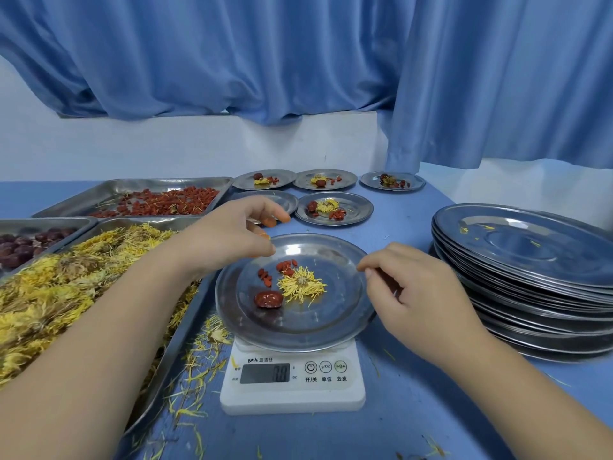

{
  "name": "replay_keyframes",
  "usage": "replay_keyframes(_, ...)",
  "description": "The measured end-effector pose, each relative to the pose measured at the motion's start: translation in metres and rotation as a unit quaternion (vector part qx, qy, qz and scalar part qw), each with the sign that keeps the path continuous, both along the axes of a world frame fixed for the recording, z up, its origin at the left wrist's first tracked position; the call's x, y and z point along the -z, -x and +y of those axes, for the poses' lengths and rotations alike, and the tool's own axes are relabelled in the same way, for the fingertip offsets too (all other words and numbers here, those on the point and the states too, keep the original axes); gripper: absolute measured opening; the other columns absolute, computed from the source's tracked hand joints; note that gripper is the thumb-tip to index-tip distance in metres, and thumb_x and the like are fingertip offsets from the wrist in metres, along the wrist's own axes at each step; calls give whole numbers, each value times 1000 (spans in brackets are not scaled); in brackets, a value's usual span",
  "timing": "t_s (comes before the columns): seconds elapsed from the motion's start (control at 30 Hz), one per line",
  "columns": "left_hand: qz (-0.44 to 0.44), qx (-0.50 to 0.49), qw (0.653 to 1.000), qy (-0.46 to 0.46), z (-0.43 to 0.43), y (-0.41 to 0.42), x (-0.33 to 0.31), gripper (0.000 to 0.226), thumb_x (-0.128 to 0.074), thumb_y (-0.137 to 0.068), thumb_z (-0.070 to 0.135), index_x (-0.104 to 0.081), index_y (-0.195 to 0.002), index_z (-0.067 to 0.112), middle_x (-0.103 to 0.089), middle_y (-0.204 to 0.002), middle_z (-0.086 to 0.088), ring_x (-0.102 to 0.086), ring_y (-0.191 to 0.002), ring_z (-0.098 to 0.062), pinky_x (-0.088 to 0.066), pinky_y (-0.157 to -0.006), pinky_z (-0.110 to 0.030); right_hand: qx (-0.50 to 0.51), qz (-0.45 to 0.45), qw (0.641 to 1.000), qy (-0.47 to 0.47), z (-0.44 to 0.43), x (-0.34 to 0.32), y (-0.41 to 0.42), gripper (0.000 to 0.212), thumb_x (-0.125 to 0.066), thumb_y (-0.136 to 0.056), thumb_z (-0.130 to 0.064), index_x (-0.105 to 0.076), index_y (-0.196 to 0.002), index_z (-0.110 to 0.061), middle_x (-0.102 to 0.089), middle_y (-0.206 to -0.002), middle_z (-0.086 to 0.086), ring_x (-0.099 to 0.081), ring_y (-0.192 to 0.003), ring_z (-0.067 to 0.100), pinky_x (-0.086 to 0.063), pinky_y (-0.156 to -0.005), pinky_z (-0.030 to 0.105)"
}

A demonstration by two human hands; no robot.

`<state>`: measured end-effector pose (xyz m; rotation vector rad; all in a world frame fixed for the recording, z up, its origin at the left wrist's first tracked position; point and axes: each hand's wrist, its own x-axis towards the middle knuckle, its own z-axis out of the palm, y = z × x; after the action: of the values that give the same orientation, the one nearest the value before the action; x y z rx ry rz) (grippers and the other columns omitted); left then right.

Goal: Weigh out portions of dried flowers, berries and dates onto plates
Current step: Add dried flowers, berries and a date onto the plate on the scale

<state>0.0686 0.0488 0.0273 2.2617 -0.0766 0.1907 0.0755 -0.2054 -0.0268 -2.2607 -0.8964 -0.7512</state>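
Blue table [414, 410], petals scattered across it; blue curtain [298, 61] over a white wall behind. White scale [293, 380] carries a steel plate [335, 330] with one dried flower [301, 287], a few berries [285, 270] and a date [268, 299]. My left hand [229, 237] is curled at the plate's far-left rim, my right hand [411, 293] at its right rim, fingertips pinched; cannot tell if either grips the rim. Trays of flowers [49, 293], berries [159, 200] and dates [23, 247] to the left; filled plates [333, 207] behind; stack of empty plates [530, 277] to the right.

Three trays [139, 187], six single plates [295, 330], one plate stack [530, 277], one scale [293, 383], two hands [229, 234].
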Motion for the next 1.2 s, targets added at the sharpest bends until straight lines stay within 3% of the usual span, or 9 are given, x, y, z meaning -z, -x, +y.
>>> replay_keyframes(0.1,25,0,995,92,4,1,-4,27,-67,-88,15,-66,-110,31,-64,-115,6,-67,-97,-9,-58,-82,-30,26,15,1000,-1,-1,0,0,12,-53,-87,-23,-64,-88,-25,-59,-73,-11,-55,-68,12,-50,-61,36)
replay_keyframes(0.23,9,-29,978,204,12,9,-6,16,-62,-93,20,-71,-104,26,-71,-108,3,-70,-99,-16,-56,-84,-37,72,100,992,-1,-3,1,-2,4,-52,-87,-32,-52,-84,-29,-50,-58,-10,-51,-60,14,-48,-61,39)
replay_keyframes(0.33,-16,-59,962,265,16,16,-2,15,-60,-94,21,-72,-103,23,-73,-98,1,-72,-92,-20,-55,-85,-40,100,165,981,-6,-2,2,-1,19,-54,-86,-35,-42,-75,-26,-50,-56,-7,-51,-57,16,-47,-59,39)
replay_keyframes(0.4,-32,-75,957,279,17,19,3,15,-58,-95,21,-70,-104,22,-71,-82,9,-71,-85,-19,-54,-84,-38,124,187,974,-19,0,2,-1,26,-55,-85,-36,-40,-69,-22,-50,-55,-4,-48,-55,17,-44,-57,37)
replay_keyframes(0.5,-40,-138,963,227,16,19,12,14,-56,-95,24,-68,-103,26,-70,-99,6,-70,-88,-14,-54,-88,-38,140,258,955,-40,0,2,-3,39,-55,-86,-43,-41,-62,-16,-50,-49,-3,-49,-50,15,-40,-53,31)
replay_keyframes(0.7,-11,-182,964,193,16,20,19,14,-55,-95,30,-65,-104,31,-65,-110,8,-65,-97,-11,-53,-85,-35,68,490,867,-50,-3,2,-4,45,-53,-87,-52,-47,-61,-16,-51,-42,1,-51,-37,18,-31,-40,20)
replay_keyframes(0.87,12,-160,966,205,13,23,20,14,-55,-94,29,-66,-103,32,-64,-111,9,-67,-95,-12,-50,-72,-30,-19,611,779,-141,-3,-5,-1,30,-60,-89,-36,-60,-80,-7,-58,-56,13,-48,-40,21,-27,-36,17)
replay_keyframes(1.0,9,-152,962,225,13,26,18,14,-56,-94,30,-67,-102,31,-65,-112,8,-69,-94,-13,-53,-83,-36,-83,643,728,-222,-3,-7,1,14,-57,-88,-11,-61,-81,-1,-64,-66,17,-51,-42,20,-34,-34,19)
replay_keyframes(1.2,-20,-129,950,283,11,27,13,27,-50,-97,44,-64,-111,26,-64,-118,7,-68,-98,-17,-45,-97,-44,-111,631,706,-301,3,-2,3,11,-62,-75,-12,-64,-79,-2,-66,-69,13,-55,-46,15,-42,-39,20)
